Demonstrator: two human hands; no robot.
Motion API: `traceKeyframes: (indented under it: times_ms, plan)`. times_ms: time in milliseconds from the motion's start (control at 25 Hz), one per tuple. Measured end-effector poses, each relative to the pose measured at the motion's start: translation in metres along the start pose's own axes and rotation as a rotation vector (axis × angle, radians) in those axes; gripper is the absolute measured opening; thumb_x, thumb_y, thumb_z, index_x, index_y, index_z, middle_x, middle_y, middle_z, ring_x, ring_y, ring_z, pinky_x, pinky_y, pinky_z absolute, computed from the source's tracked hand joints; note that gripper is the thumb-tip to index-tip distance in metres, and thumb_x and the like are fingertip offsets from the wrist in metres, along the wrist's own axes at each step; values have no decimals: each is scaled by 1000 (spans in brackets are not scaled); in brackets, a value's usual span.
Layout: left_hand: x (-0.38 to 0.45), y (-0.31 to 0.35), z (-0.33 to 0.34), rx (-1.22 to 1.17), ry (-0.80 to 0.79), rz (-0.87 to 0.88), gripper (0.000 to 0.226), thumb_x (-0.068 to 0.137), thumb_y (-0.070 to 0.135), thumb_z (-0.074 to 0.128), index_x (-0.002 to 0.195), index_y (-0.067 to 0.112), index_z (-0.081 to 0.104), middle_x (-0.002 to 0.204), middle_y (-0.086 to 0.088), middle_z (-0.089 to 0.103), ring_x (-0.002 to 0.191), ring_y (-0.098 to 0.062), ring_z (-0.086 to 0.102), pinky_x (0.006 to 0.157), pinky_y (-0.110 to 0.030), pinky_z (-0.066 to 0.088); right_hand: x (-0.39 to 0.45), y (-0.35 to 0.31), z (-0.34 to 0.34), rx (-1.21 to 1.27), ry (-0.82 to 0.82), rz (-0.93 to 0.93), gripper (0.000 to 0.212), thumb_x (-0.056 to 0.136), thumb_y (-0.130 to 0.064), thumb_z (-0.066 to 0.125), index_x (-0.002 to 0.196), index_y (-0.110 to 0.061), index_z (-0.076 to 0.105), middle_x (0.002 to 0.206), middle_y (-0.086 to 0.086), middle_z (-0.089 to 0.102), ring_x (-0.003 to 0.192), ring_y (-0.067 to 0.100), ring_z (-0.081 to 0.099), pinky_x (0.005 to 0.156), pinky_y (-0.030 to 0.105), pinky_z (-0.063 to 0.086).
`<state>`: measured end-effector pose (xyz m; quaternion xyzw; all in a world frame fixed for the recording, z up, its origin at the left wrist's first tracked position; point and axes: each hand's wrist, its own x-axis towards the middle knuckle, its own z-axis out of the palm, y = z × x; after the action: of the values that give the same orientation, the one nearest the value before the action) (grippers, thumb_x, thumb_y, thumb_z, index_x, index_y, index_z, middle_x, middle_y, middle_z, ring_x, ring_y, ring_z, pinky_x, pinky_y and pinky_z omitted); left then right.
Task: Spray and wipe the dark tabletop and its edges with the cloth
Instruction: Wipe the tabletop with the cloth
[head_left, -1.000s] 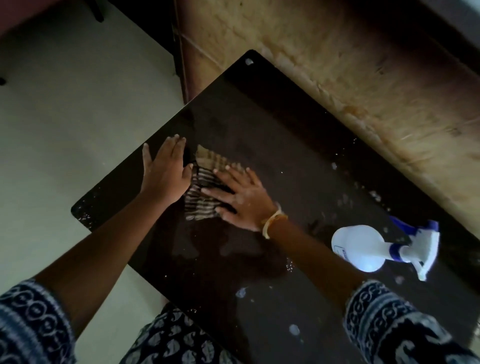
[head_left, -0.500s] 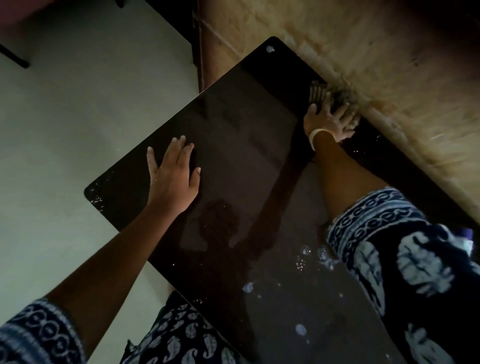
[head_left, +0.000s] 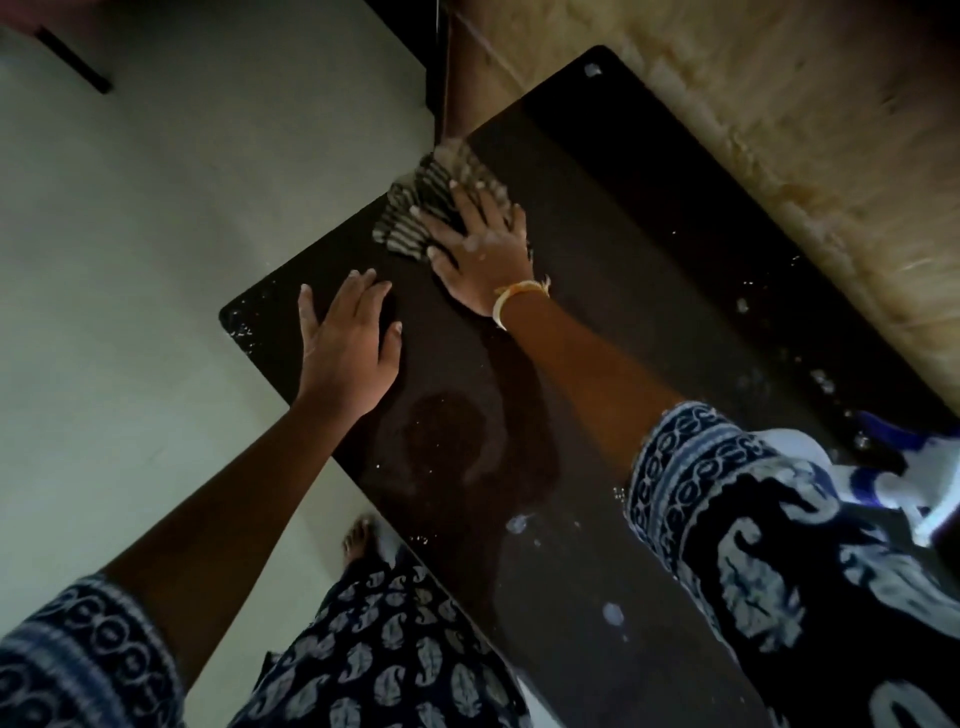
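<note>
Our right hand (head_left: 480, 249), fingers spread flat on the striped cloth (head_left: 426, 208), has swept back from the tabletop's (head_left: 649, 291) wall-side edge to its floor-side edge; left hand (head_left: 348, 345) stays flat, bracing nearby.

You look down on a dark glossy tabletop (head_left: 613, 322). Your left hand (head_left: 348, 348) lies flat on it near the left edge. Your right hand (head_left: 483, 239) presses a striped cloth (head_left: 421, 208) at that edge. White droplets (head_left: 613, 613) spot it, and a spray bottle (head_left: 904, 467) lies at the right.
</note>
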<state>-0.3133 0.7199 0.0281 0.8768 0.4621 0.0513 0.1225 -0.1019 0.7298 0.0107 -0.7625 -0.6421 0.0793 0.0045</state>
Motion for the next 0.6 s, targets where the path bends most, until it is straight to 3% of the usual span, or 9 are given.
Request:
traceKeyframes:
  times_ms: [200, 360, 600]
  plan:
    - [-42, -17, -4, -72, 48, -1, 49, 95, 33, 35, 137, 10, 47, 146, -11, 46, 143, -24, 34, 117, -60, 10, -83, -34, 16, -29, 18, -121, 51, 94, -54, 29, 145, -49, 30, 158, 3, 28, 146, 31, 21, 111, 62, 18]
    - [-101, -43, -7, -161, 84, -28, 44, 93, 24, 43, 134, 9, 51, 144, -13, 49, 141, -25, 38, 116, -57, 15, -144, -78, 25, -34, 26, -111, 50, 95, -53, 32, 144, -48, 33, 157, 3, 30, 145, 31, 24, 110, 62, 20]
    - [-176, -62, -4, -109, 129, 67, 32, 83, 15, 48, 113, 7, 59, 115, -13, 61, 111, -31, 57, 108, -56, 32, -222, -132, 39, 1, 28, -109, 50, 96, -50, 35, 146, -45, 33, 156, 4, 31, 143, 33, 26, 109, 62, 24]
